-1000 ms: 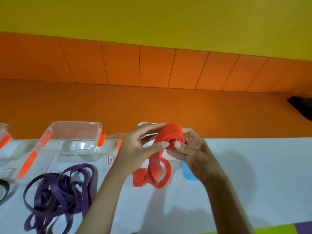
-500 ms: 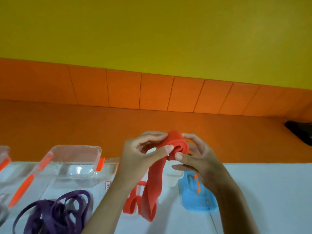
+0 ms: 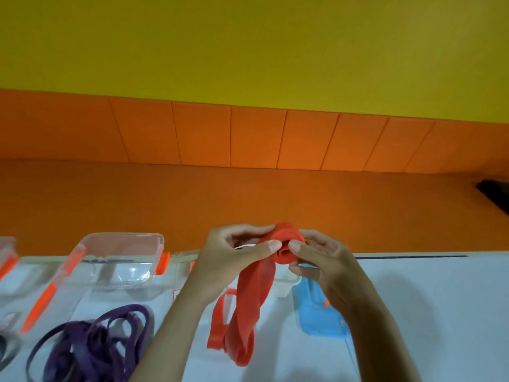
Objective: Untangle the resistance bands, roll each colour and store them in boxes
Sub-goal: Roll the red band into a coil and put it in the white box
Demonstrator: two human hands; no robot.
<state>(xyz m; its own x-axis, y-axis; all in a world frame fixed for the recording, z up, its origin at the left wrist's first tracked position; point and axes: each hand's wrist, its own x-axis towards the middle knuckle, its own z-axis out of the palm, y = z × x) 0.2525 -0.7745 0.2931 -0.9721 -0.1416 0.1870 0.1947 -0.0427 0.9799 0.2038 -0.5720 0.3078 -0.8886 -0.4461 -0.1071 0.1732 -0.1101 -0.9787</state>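
Note:
Both hands hold a partly rolled red resistance band above the white table. My left hand pinches the roll from the left, thumb on its front. My right hand grips the roll from the right, thumb pressed on the coil. The band's loose tail hangs down and loops onto the table. A tangled purple band lies at the lower left. A clear box with orange clips stands open at the left.
A blue lid lies on the table under my right wrist, next to a white box partly hidden by the red band. More clear boxes sit at the far left edge. An orange padded ledge and wall run behind the table.
The camera tilted up, so the table sits lower in view. The hands kept turning the red roll; more of the loose tail hangs straight down and the blue lid came into view.

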